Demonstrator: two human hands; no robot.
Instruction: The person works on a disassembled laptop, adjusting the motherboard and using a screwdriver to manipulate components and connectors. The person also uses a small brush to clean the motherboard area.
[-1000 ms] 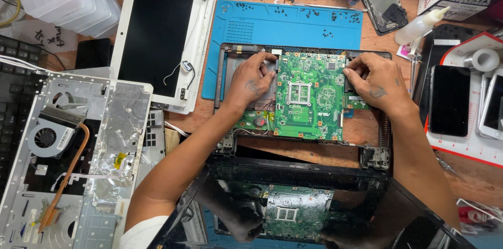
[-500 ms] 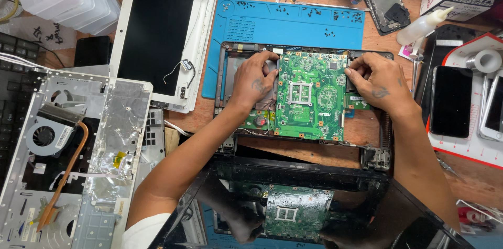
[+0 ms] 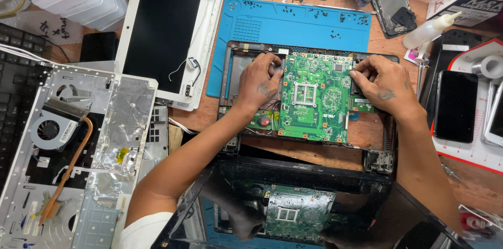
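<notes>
A green motherboard (image 3: 314, 100) lies in the dark bottom shell of an opened laptop (image 3: 374, 161). My left hand (image 3: 260, 82) grips the board's left edge with the fingers curled over it. My right hand (image 3: 385, 85) holds the board's right edge, fingertips at its upper right corner. The laptop's glossy black screen (image 3: 293, 207) lies open toward me and mirrors the board and both hands.
A blue repair mat (image 3: 293, 24) with several small screws lies behind the laptop. A white laptop lid (image 3: 162, 29) is at the left, a silver chassis with fan and copper heat pipe (image 3: 63, 139) nearer left. Phones (image 3: 455, 105), a glue bottle (image 3: 429, 30) and clutter crowd the right and back.
Both hands stay on the board's edges. The board has shifted slightly within the shell, and the camera has moved a little.
</notes>
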